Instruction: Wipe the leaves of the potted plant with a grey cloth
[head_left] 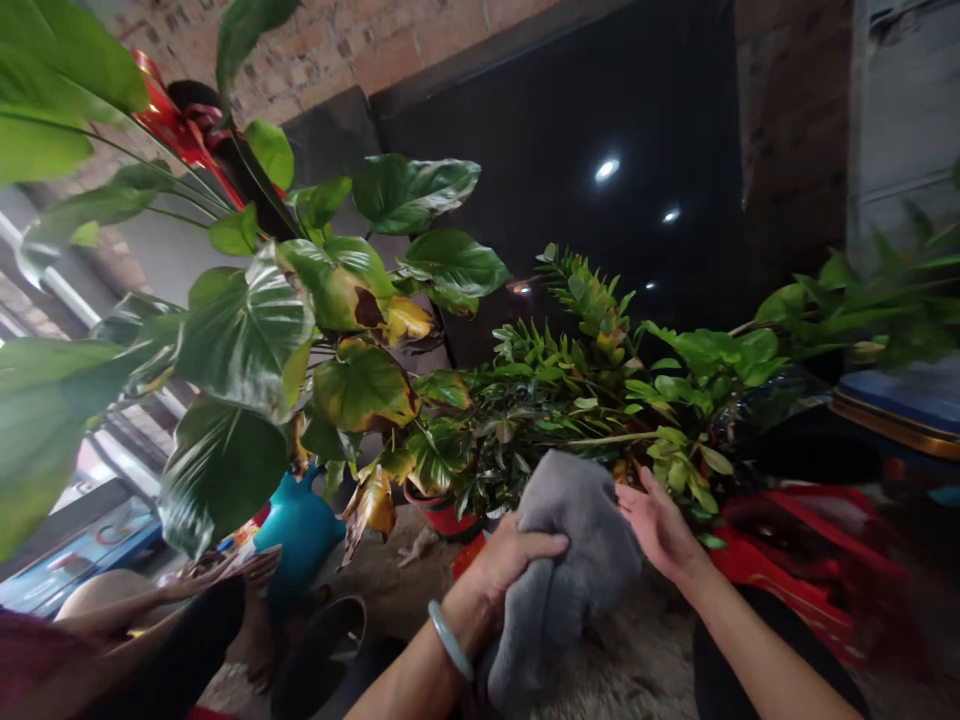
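A grey cloth [574,540] hangs bunched in front of me, with my left hand [514,560] gripping it, thumb on top. A pale bangle [450,640] circles that wrist. Just right of the cloth is my right hand [660,525], its fingers apart and the tips close to the cloth's edge; whether they touch it I cannot tell. Beyond both hands stand leafy potted plants [547,390]. On the left rises a large broad-leaved plant [240,340], some of its leaves yellow and brown.
Another person's hands [251,570] show at lower left, near a turquoise vessel [300,530]. A dark bucket [322,655] stands on the floor. At right lies a red plastic bag [810,570]. A red pot [442,510] sits under the plants, before a dark glossy panel [562,130].
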